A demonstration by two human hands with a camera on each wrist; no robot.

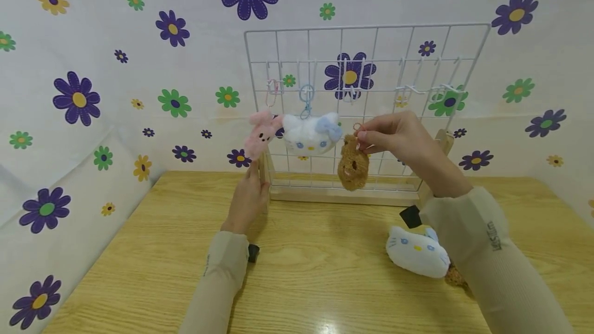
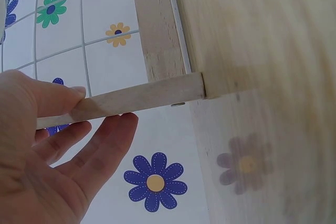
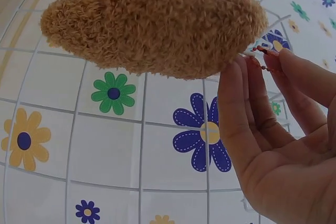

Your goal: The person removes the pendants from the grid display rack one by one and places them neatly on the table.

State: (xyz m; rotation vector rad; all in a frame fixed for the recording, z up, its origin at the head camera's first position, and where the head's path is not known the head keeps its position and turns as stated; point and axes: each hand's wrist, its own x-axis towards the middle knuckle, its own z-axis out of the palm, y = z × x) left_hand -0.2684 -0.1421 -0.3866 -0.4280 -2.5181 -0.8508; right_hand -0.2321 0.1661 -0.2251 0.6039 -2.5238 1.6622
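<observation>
My right hand (image 1: pixel 408 138) pinches the red bead chain (image 3: pixel 262 59) of a brown plush keychain (image 1: pixel 353 165), which hangs in front of the white wire grid rack (image 1: pixel 315 186). In the right wrist view the fuzzy brown plush (image 3: pixel 152 24) spreads across the top. My left hand (image 1: pixel 246 197) grips the wooden side post (image 2: pixel 136 95) of the rack, thumb on one side and fingers on the other. On the grid's hooks hang a pink plush (image 1: pixel 259 135) and a white cat plush (image 1: pixel 308 140) with a blue bow.
Bare white hooks (image 1: pixel 406 89) stick out from the grid's right half. A second white cat plush (image 1: pixel 415 254) lies on the wooden table (image 1: pixel 301 272), by my right forearm, with a brown plush (image 1: pixel 456 275) partly hidden behind the sleeve. Flower-patterned cloth (image 1: pixel 139 66) covers the wall.
</observation>
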